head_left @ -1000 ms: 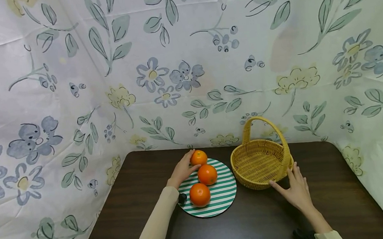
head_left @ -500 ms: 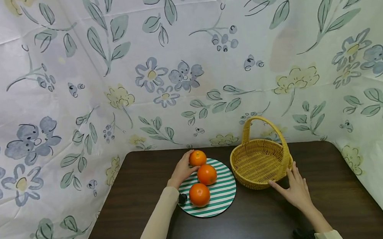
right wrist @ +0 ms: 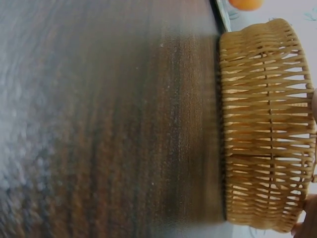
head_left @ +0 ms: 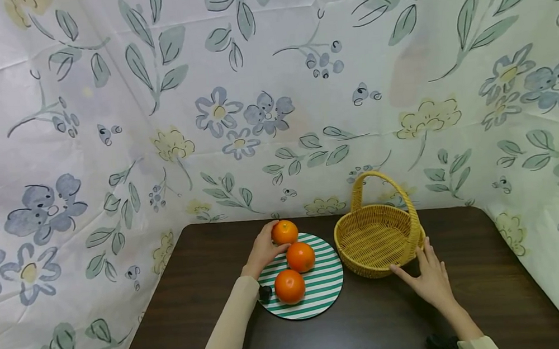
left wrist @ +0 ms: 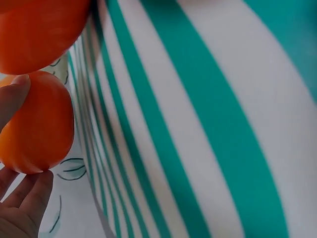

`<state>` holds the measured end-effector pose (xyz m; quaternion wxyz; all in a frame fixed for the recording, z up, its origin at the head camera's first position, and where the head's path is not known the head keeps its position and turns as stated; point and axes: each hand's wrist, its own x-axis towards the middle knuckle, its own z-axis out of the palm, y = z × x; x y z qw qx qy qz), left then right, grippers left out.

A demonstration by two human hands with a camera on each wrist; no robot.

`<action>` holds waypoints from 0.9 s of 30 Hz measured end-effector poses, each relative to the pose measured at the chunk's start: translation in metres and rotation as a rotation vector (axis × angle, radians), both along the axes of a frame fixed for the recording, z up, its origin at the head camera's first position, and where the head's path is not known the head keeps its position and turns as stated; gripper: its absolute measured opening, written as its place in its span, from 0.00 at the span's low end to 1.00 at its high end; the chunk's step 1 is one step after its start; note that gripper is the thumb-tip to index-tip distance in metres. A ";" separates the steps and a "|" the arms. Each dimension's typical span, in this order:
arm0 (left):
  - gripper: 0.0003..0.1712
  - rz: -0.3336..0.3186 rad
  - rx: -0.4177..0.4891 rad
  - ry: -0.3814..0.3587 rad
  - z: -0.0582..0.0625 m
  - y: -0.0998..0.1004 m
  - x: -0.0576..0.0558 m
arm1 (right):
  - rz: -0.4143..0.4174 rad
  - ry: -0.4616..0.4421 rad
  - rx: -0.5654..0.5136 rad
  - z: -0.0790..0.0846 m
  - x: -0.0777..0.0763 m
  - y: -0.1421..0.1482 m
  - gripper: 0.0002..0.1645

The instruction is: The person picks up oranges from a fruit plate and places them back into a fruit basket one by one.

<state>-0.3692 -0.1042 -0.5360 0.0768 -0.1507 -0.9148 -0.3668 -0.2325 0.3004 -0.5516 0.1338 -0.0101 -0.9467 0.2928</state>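
Note:
In the head view, three oranges sit in a row over a round plate (head_left: 327, 282) with green and white stripes. My left hand (head_left: 262, 250) holds the farthest orange (head_left: 285, 232) at the plate's back left edge. In the left wrist view, its thumb lies on one side of that orange (left wrist: 42, 124) and fingertips on the other. The middle orange (head_left: 300, 257) and the nearest orange (head_left: 290, 287) rest beside this hand. My right hand (head_left: 432, 280), fingers spread and fairly straight, touches the front right side of a yellow woven basket (head_left: 370, 271). Nothing lies inside the basket.
Both plate and basket stand on a dark brown wooden table (head_left: 365, 329), the basket to the plate's right. The basket's tall handle (head_left: 386, 176) arches over it. A floral cloth (head_left: 231, 89) hangs behind and at both sides of the table.
The farthest orange has shifted slightly left with my left hand, relative to the other two. My right hand and the basket keep their places; the head view has moved a little.

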 end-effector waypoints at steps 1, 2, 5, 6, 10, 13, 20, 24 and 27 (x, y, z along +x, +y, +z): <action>0.44 0.003 0.010 0.003 0.001 -0.001 0.001 | 0.000 0.003 -0.003 0.000 0.000 0.000 0.57; 0.44 0.003 0.026 0.005 0.002 -0.001 0.001 | 0.003 0.002 -0.006 0.000 0.001 0.000 0.57; 0.44 -0.001 0.060 0.004 0.005 -0.003 0.003 | -0.003 0.005 -0.007 0.000 0.001 0.000 0.57; 0.44 -0.004 0.071 0.006 0.006 -0.004 0.004 | -0.003 0.005 -0.007 0.001 0.002 0.000 0.57; 0.44 -0.002 0.087 0.005 0.010 -0.006 0.007 | -0.005 0.001 0.003 0.002 0.001 0.000 0.57; 0.44 -0.004 0.093 0.010 0.013 -0.007 0.010 | -0.005 -0.005 0.021 0.003 0.001 0.000 0.58; 0.44 -0.034 0.130 0.048 0.017 -0.006 0.013 | -0.002 -0.016 0.050 0.002 0.001 0.000 0.59; 0.44 -0.063 0.169 0.073 0.022 -0.003 0.014 | -0.005 -0.019 0.054 0.003 0.002 0.000 0.59; 0.44 -0.071 0.176 0.094 0.026 -0.001 0.015 | -0.004 -0.023 0.055 0.004 0.002 0.000 0.59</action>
